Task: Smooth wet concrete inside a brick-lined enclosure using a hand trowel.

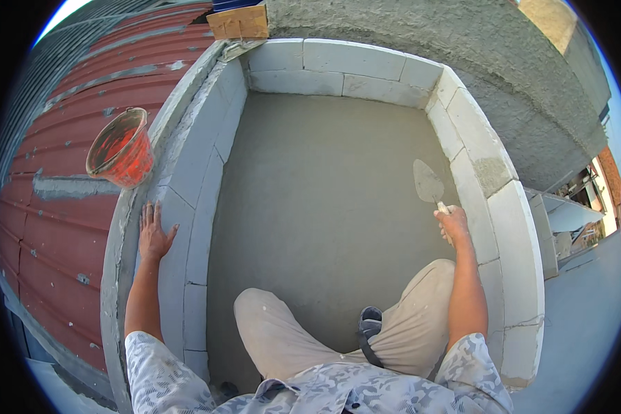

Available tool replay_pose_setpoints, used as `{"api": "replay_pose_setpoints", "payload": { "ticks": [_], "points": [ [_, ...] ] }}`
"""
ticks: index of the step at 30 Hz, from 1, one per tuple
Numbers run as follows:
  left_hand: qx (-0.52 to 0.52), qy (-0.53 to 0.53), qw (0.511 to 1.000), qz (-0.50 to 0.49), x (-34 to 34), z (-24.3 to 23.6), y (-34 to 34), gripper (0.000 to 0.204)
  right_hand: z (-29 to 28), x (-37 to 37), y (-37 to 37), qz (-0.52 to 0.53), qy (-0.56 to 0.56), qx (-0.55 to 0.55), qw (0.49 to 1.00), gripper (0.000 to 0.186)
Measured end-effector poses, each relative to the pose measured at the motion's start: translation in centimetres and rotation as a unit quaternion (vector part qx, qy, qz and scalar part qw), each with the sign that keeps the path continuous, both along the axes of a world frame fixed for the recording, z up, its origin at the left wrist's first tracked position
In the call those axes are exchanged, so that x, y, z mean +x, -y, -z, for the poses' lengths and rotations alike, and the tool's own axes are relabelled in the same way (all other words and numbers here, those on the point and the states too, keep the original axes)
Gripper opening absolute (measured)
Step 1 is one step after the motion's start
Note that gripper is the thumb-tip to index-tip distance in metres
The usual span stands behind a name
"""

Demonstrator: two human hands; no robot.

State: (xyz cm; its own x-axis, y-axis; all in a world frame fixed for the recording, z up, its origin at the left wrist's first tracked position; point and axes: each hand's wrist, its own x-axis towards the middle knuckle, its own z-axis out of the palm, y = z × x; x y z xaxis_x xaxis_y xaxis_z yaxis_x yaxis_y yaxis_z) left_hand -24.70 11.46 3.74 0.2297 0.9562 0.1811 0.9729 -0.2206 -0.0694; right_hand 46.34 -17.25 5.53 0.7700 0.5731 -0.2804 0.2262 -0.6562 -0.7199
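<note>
Firmly in right hand [452, 223], one trowel [428, 182]; near outspread left hand [156, 239], one red bucket [131, 159].

Trowel [429, 183]: gry leaf-shaped blade, tip fwd, in R hand [452, 224]

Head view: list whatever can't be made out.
In the head view:
Trowel handle: mostly hidden inside the right hand.
Palm of the left hand: turned down, hidden by the hand's back.
Floor: partly covered by the trousers.
Blue object: cut off by the top edge.
</note>
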Motion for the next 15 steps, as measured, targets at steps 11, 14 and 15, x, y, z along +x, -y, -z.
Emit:
{"api": "replay_pose_setpoints", "payload": {
  "ticks": [11,14,15],
  "points": [
    [0.035,-0.013,0.998,0.042,-1.6,2.0,-1.9,0.086,0.9,1.7,-0.3,0.034,-0.001,-0.01,0.999,0.034],
    [0.033,-0.024,0.998,0.043,-1.4,2.3,-2.3,0.086,1.1,2.1,-0.1,0.039,0.0,-0.02,0.999,0.035],
    [0.028,-0.027,0.999,0.035,-1.5,2.4,-2.3,0.086,1.1,2.1,0.0,0.033,0.0,-0.027,0.999,0.035]
  ]
}}
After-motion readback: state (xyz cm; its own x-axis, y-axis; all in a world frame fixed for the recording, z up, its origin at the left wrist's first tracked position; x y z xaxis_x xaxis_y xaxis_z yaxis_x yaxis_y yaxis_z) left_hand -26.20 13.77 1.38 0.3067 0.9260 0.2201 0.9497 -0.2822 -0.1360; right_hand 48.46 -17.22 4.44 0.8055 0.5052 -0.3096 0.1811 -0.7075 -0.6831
